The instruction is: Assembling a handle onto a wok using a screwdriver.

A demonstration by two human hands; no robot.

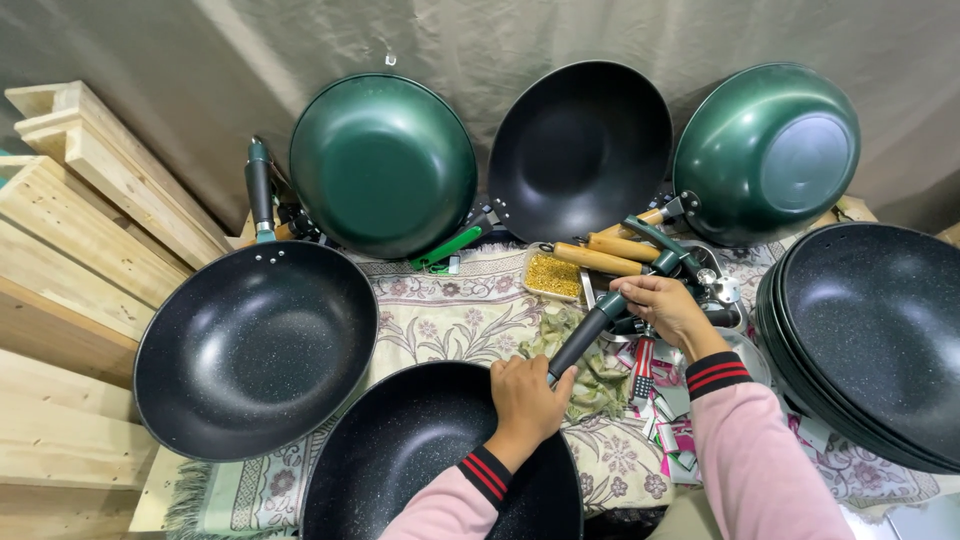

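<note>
Gripping the dark handle point(585, 338) at both ends: left hand point(527, 398) clenched round its lower end right at the rim of the near speckled black pan point(420, 450), right hand point(665, 308) closed over its green-capped upper end. Handle lies on a diagonal above the patterned cloth point(460, 315), running from pan rim up toward the parts pile.

Risks as I judge them:
- can't tell if handle is actually fixed to the pan; if loose, it could twist or pull off in my grip
- pan sits at the table's near edge, so a hard push might tip it toward me
- right wrist is close to the small tray of brass-coloured screws point(553, 275) and spare wooden handles point(600, 258); a knock would scatter them

Pose: both forearms reach forward, left wrist straight over the pan, right wrist bent inward. Second speckled pan point(255, 345) sits left, stacked pans point(880, 340) right.
</note>
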